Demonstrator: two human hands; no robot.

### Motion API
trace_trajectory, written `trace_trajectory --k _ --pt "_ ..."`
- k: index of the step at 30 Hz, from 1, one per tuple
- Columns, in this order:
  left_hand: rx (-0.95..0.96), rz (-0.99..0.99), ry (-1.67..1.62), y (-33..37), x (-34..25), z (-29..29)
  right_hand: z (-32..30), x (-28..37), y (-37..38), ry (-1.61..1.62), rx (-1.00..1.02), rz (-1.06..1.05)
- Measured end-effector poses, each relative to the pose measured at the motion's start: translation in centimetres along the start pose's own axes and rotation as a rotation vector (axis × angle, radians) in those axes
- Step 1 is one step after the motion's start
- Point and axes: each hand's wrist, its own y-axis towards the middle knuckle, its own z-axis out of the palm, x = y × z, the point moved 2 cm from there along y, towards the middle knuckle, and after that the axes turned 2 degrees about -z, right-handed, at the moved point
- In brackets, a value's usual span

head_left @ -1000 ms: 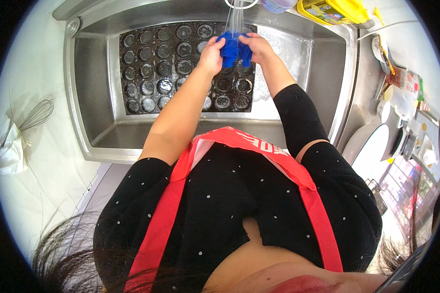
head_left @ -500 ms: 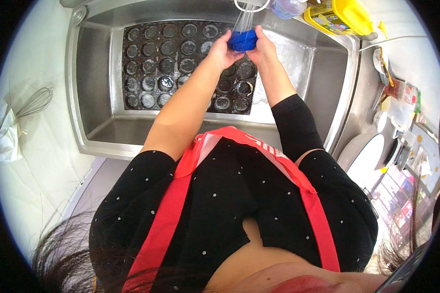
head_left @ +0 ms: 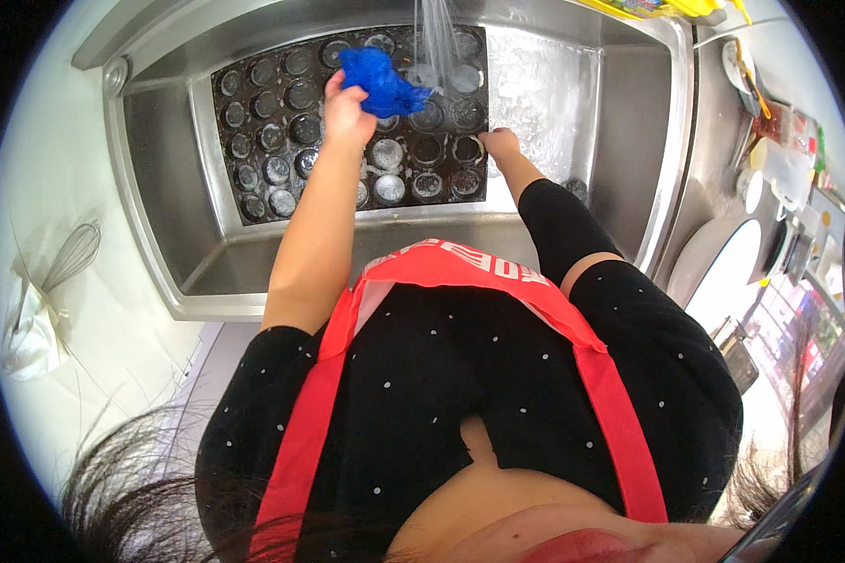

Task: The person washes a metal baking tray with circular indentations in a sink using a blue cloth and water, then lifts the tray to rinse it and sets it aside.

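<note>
In my left hand point(head_left: 346, 114) is a crumpled blue cloth point(head_left: 377, 83), held over the far middle of a dark muffin pan point(head_left: 289, 150). The pan lies in a steel sink point(head_left: 629, 141) and has rows of round cups, several with whitish suds on them. With its fingers closed, my right hand point(head_left: 501, 145) grips the pan's right edge; the fingertips are partly hidden. A spray of water point(head_left: 434, 38) falls onto the pan's far right part, just right of the cloth.
Suds cover the sink floor right of the pan. A wire whisk point(head_left: 71, 253) is on the left counter. At the far right edge is a yellow container point(head_left: 662, 7). A white oval plate point(head_left: 723, 263) and utensils stand along the right side.
Both hands were together under the water with the bunched blue cloth. Now the left hand has carried it left over the pan, and the right has let go and moved nearer, to the pan's edge.
</note>
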Motion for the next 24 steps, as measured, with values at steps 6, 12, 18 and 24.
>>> trace_trajectory --k 6,12,18,24 --pt "0.21 -0.122 -0.175 -2.3 -3.3 -0.2 -1.4 6.4 -2.5 -0.095 -0.519 -0.256" --pt "0.405 -0.284 -0.318 -0.4 1.6 4.3 -3.3 17.9 -6.7 1.185 0.704 -0.093" --pt "-0.046 -0.152 0.114 2.5 4.9 5.5 -3.3 18.2 -2.7 1.319 0.352 -0.098" --pt "0.035 -0.512 -0.004 0.7 3.5 7.0 -4.6 19.7 -7.8 1.474 0.448 -0.254"
